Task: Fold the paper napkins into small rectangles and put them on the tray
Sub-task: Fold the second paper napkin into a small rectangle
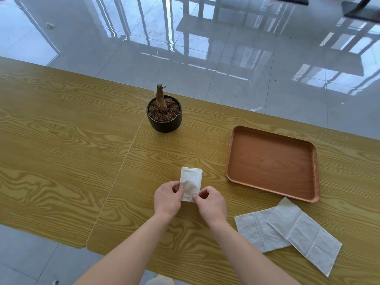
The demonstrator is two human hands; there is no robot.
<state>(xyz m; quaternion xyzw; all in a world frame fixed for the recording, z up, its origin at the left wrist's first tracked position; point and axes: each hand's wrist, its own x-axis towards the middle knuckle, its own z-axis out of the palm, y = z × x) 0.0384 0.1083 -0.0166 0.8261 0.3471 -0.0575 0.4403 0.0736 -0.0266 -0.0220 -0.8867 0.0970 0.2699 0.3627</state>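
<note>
A folded paper napkin, already a small white rectangle, lies lengthwise on the wooden table in front of the person, its far end pointing away and its near end caught between both hands. The left hand pinches the napkin's near left edge between thumb and curled fingers, and the right hand pinches the near right corner the same way, so most of the napkin reaches out beyond the fingertips. To the right, well apart from the hands, sits a brown wooden tray with nothing white on it. Just nearer than the tray's near edge lie two unfolded napkins, flat and overlapping, one crossing the other. A small dark pot with a bare plant stump stands farther back, beyond the folded napkin.
</note>
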